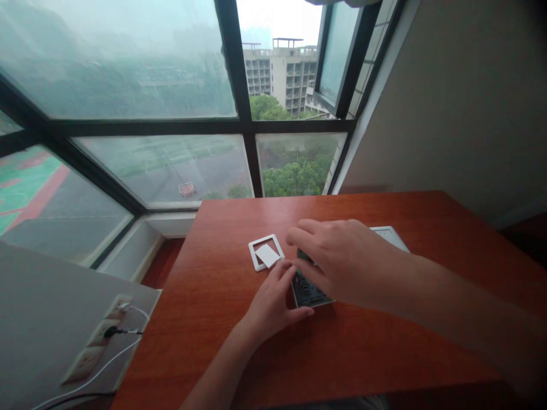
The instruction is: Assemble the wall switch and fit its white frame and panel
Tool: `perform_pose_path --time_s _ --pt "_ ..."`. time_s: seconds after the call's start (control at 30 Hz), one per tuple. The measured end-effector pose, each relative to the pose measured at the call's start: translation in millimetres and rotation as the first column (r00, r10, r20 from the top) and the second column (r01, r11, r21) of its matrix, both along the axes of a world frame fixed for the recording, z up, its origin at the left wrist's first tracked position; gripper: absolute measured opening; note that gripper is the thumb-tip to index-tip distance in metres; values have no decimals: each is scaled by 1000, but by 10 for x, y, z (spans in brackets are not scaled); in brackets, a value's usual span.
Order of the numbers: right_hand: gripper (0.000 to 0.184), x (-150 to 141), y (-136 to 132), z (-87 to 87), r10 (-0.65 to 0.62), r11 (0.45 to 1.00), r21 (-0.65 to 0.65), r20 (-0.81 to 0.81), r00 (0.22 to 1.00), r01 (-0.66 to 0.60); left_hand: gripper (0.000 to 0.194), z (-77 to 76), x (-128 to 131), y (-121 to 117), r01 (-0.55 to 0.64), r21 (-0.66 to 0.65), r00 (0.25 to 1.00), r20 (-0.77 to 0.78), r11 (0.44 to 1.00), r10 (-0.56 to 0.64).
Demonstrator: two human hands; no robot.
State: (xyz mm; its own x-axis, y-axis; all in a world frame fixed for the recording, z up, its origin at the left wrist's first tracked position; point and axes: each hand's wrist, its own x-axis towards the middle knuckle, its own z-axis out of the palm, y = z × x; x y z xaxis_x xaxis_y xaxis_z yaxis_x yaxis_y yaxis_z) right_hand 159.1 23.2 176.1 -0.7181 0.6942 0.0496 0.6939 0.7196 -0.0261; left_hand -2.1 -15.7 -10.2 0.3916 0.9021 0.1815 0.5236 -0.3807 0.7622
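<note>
The right hand (pixel 342 256) has its grip curled, thumb and fingers drawn in around a green object (pixel 303 255) (only a small part of it shows, so its exact kind is hard to tell). That object sits over the far part of a dark circuit board (pixel 311 293) with a pale edge, which lies on the table just in front of the person, partly covered by both hands. The left hand (pixel 272 299) is at the board's left side, its fingertips near the far corner beside the green object and its thumb by the near edge; this grip spans wide, and I cannot tell whether it clasps the board or merely rests against it. Just beyond the left fingertips lies a white square frame (pixel 252 256), with a small white plate (pixel 267 255) lying slantwise across its opening. Behind the right wrist a white panel (pixel 391 234) shows in part, the forearm hiding the rest. All of these lie on the reddish-brown table (pixel 205 324). To the left, a black plug (pixel 110 331) is in a wall socket, with cables trailing below. Past the table's far edge stand dark-framed windows (pixel 248 126), with trees (pixel 294 177) and a pale building (pixel 280 74) outside.
</note>
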Motion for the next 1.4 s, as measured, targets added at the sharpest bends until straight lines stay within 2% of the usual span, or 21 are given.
perform_pose_path --time_s 0.1,0.17,0.3,0.4,0.47,0.63,0.8,0.93,1.13,1.27,1.4 --pt "23 -19 35 -57 -66 991 116 26 997 62 83 -31 -14 -1 0 2 1000 -18 1000 0" --pt "26 -16 31 -60 -82 988 132 15 996 80 84 -40 -15 1 1 5 1000 -13 1000 -1" --pt "9 16 -11 9 -17 1000 21 -26 1000 17 75 -17 -3 8 18 1 1000 16 1000 -18" --pt "8 11 -7 27 37 998 -55 -25 999 -38 72 -3 1 5 10 9 1000 6 1000 -10" --pt "7 -11 18 2 41 998 -43 -15 999 -41 74 -9 -3 -1 0 16 1000 -12 1000 1" --pt "21 -39 42 -42 -45 996 76 30 999 42 79 -30 -8 -7 0 22 999 -32 1000 1" --pt "11 27 -17 26 36 999 4 -21 999 -36 70 4 7 6 12 8 1000 13 1000 -12" --pt "8 30 4 16 91 995 -39 2 996 -91 69 27 6 10 9 7 1000 -7 1000 -9" --pt "19 -12 39 -32 71 996 49 57 996 -73 70 14 -9 0 -5 3 999 -45 1000 6" --pt "8 7 -15 31 94 995 -16 22 995 -94 65 9 10 0 2 0 1000 -11 1000 -2" --pt "8 18 -23 44 131 989 -66 16 991 -130 64 -4 16 0 -2 16 1000 -9 1000 2"
